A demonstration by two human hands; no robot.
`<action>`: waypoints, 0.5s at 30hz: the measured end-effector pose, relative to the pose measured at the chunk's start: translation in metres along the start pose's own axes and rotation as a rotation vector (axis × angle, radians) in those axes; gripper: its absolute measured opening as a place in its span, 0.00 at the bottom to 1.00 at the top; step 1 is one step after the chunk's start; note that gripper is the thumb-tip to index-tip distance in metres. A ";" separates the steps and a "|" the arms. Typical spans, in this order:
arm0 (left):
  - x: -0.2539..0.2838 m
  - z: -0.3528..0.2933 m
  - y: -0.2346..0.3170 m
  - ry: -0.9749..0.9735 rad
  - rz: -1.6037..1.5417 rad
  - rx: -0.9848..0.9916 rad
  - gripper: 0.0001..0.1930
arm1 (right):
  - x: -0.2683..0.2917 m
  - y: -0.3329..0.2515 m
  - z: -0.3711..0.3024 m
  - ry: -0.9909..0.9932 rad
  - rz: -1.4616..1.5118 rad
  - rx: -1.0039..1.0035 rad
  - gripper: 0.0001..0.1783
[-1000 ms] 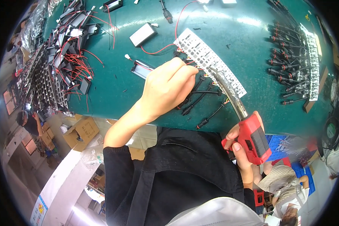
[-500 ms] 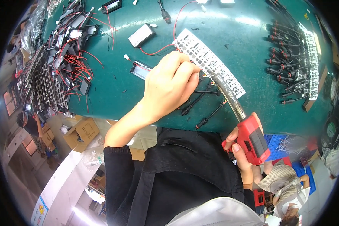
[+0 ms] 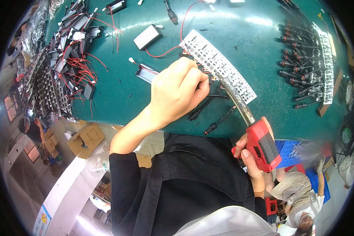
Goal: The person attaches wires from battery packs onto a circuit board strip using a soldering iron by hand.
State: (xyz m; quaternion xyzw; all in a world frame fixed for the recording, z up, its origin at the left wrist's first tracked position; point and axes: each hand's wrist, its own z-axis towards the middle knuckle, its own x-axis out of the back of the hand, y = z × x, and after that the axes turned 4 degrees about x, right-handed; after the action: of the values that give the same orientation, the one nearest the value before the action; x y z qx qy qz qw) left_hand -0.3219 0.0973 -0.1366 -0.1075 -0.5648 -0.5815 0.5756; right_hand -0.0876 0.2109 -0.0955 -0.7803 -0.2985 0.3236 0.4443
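My right hand [image 3: 251, 155] grips the red and black handle of a soldering gun [image 3: 263, 145]. Its long metal barrel slants up and left, the tip end at the near edge of a white circuit board panel [image 3: 224, 65]. My left hand [image 3: 179, 90] is closed in a pinch beside that same edge, and what its fingertips hold is hidden behind the knuckles. Short black cables with connectors [image 3: 214, 126] lead from the board's near edge, close to the barrel. Red wires run from the board's upper left end to a white-topped box [image 3: 147, 37].
A heap of black housings with red wires [image 3: 76, 55] and dark LED strips [image 3: 43, 86] covers the left side. More boards [image 3: 327, 67] with black cables [image 3: 297, 63] line the right. A blue crate [image 3: 289, 153] and a co-worker [image 3: 299, 192] are at lower right.
My left hand has drawn slightly down, off the board's edge, still pinched. The soldering gun stays almost in place. The co-worker's arm at lower right has shifted.
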 end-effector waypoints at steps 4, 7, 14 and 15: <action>0.000 0.000 0.001 0.001 0.014 -0.001 0.11 | -0.001 0.001 0.003 -0.009 -0.018 0.016 0.40; 0.000 0.000 0.001 0.012 0.031 -0.002 0.11 | -0.001 0.001 0.003 -0.002 -0.051 0.001 0.40; -0.003 -0.002 0.002 0.008 0.053 -0.014 0.12 | 0.000 0.002 0.005 -0.027 -0.067 0.047 0.40; -0.003 -0.002 0.002 0.011 0.055 -0.017 0.12 | -0.001 0.002 0.005 -0.020 -0.020 0.071 0.40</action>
State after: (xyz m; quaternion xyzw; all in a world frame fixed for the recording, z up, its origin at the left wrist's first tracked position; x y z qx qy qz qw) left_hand -0.3185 0.0979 -0.1385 -0.1248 -0.5534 -0.5709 0.5935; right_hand -0.0919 0.2117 -0.0987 -0.7576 -0.2990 0.3376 0.4719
